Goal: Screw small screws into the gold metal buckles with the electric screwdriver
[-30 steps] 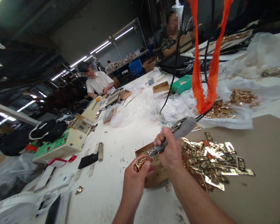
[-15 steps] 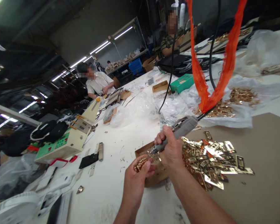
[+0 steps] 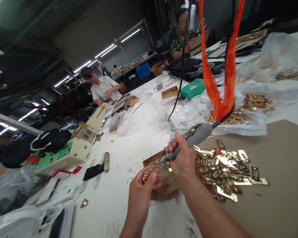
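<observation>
Left hand (image 3: 142,189) gripping gold fittings (image 3: 146,175) | right hand (image 3: 185,162) gripping grey tool (image 3: 200,134), tilted near-left | cardboard box (image 3: 167,184) beneath tip | gold plates (image 3: 224,170) right | orange strip (image 3: 220,110) far

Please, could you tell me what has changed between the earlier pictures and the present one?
The left grip, holding gold-coloured pieces, has moved slightly left, away from the tip of the grey tool. The orange strap has swung a little. Nothing was visibly taken or released: the right grip still holds the tool. The cardboard box and plate pile stayed put.
</observation>
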### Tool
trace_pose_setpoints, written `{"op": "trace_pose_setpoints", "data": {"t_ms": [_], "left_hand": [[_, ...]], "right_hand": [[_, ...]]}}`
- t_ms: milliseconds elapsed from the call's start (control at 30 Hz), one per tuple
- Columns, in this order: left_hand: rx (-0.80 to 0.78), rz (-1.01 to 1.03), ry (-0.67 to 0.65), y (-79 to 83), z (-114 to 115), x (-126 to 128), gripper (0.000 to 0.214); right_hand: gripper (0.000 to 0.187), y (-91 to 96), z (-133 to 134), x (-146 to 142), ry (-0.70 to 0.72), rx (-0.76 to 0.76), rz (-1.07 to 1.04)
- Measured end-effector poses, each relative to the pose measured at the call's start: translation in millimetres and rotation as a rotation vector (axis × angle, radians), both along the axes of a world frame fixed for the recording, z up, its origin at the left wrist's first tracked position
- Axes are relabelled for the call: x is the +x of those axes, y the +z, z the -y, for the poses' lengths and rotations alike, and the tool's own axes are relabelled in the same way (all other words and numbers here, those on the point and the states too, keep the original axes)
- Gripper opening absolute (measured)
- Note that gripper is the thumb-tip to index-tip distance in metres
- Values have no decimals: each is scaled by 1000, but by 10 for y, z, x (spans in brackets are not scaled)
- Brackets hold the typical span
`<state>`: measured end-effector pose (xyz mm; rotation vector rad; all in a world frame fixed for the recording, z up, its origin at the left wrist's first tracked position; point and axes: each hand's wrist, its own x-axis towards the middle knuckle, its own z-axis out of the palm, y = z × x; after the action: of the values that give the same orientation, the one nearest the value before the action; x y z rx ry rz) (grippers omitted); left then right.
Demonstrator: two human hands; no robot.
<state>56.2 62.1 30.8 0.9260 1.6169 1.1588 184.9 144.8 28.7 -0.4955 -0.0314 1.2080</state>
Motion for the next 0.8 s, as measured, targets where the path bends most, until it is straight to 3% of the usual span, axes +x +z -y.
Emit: {"op": "trace_pose_setpoints", "data": {"t_ms": [100, 200, 400, 500, 667, 800], "left_hand": [[12, -74, -10, 146, 29, 75, 55], [10, -155, -58, 299, 19, 271, 57], [42, -217, -440, 391, -177, 972, 42], [74, -250, -514, 382, -299, 1197, 35], [95, -274, -538, 375, -357, 1206, 35], [74, -71, -391, 245, -311, 856, 47]], "right_hand": [[39, -48, -70, -9, -60, -66, 29], [40, -120, -162, -26, -14, -124, -12], [48, -286, -318, -53, 157, -191, 83], [48, -380, -405, -66, 171, -202, 63], [48, -476, -490, -65, 198, -192, -21], [44, -398, -414, -68, 201, -176, 4]]}}
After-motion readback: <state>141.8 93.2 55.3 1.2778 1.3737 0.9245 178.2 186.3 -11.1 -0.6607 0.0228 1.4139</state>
